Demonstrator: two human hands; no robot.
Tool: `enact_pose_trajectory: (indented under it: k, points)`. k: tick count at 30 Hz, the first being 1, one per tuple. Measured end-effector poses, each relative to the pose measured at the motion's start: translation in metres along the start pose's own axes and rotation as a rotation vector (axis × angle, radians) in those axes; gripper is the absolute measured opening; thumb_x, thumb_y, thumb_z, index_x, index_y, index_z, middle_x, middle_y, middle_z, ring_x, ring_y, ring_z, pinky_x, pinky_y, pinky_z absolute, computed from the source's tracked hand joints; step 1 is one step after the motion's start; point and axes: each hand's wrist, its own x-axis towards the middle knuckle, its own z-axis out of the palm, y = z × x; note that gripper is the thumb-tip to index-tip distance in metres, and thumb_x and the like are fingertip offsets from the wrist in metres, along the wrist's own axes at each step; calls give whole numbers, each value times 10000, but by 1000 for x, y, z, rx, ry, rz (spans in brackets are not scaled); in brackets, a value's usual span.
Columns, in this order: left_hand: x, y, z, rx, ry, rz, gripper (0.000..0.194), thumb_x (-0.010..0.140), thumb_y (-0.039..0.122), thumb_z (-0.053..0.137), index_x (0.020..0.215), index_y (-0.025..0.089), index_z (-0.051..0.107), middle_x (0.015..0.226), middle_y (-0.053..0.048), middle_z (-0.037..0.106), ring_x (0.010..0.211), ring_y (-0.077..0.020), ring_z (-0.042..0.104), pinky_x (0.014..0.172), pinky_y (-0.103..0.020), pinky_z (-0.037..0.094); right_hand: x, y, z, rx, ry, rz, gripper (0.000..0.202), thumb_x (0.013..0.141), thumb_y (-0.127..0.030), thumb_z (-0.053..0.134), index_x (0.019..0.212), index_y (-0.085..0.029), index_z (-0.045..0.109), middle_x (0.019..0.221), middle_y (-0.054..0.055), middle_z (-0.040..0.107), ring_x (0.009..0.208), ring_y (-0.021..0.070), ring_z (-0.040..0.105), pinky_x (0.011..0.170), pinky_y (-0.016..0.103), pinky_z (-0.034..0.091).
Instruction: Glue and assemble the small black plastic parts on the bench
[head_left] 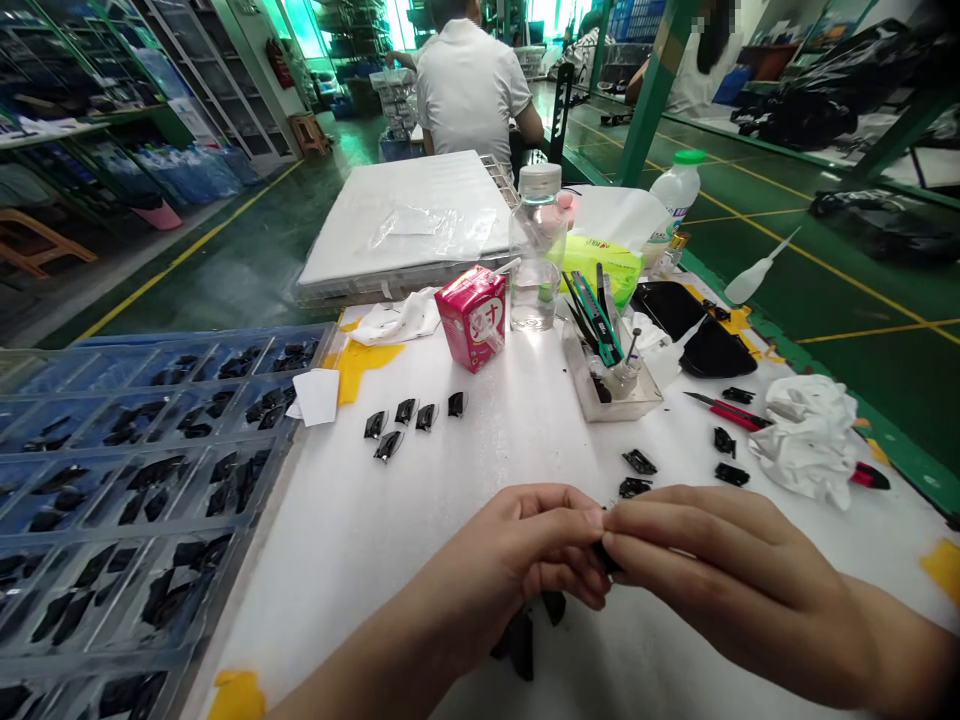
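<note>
My left hand [536, 550] and my right hand [712, 560] meet over the near part of the white table, fingertips pinched together. Between them they grip a small black part [606, 560], mostly covered by the fingers. Just below lie a few larger black pieces [521, 640], partly hidden by my left hand. Beyond my fingers are small black parts [639, 461]. More of the same kind lie at the right, near a red-handled knife [727, 411]. To the left sits a group of small black parts with clear edges [388, 445].
Divided trays [161, 440] of black pieces fill the left side. Farther back stand a red drink carton [471, 318], a clear bottle [535, 250] and a tool box [619, 400] holding tweezers and cutters. Crumpled white cloth [806, 440] lies right. A person in white [472, 90] sits ahead.
</note>
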Motion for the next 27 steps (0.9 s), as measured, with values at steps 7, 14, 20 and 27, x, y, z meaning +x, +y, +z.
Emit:
enact_pose_trajectory:
  k: [7, 14, 20, 27]
  points:
    - [-6, 17, 0, -34, 144, 198, 152, 812, 213, 712, 724, 134, 616, 708, -5, 676, 690, -116, 685, 612, -170, 549, -18, 5, 8, 122, -176, 359, 217, 881, -145, 564, 1078, -190, 485, 1041, 66, 571, 821, 155, 600, 622, 254, 529]
    - [-6, 20, -1, -29, 252, 277, 67, 842, 194, 708, 868, 146, 670, 810, -22, 744, 699, -92, 702, 654, -156, 561, -25, -2, 26, 49, -554, 214, 289, 647, 74, 540, 775, -185, 542, 793, 9, 624, 667, 163, 565, 574, 263, 489]
    - [-6, 19, 1, 233, 304, 370, 139, 772, 206, 785, 853, 155, 684, 783, 20, 730, 707, -79, 670, 688, -155, 543, -14, -6, 21, 61, -431, 175, 254, 624, 28, 504, 746, -195, 521, 726, 1, 610, 621, 155, 543, 542, 258, 455]
    - [-14, 9, 10, 795, 458, 619, 75, 788, 165, 734, 843, 190, 690, 799, 27, 729, 730, -114, 667, 708, -185, 527, -10, -11, -3, 215, -192, 343, 264, 797, -16, 366, 908, -225, 480, 712, -39, 632, 605, 98, 617, 565, 182, 500]
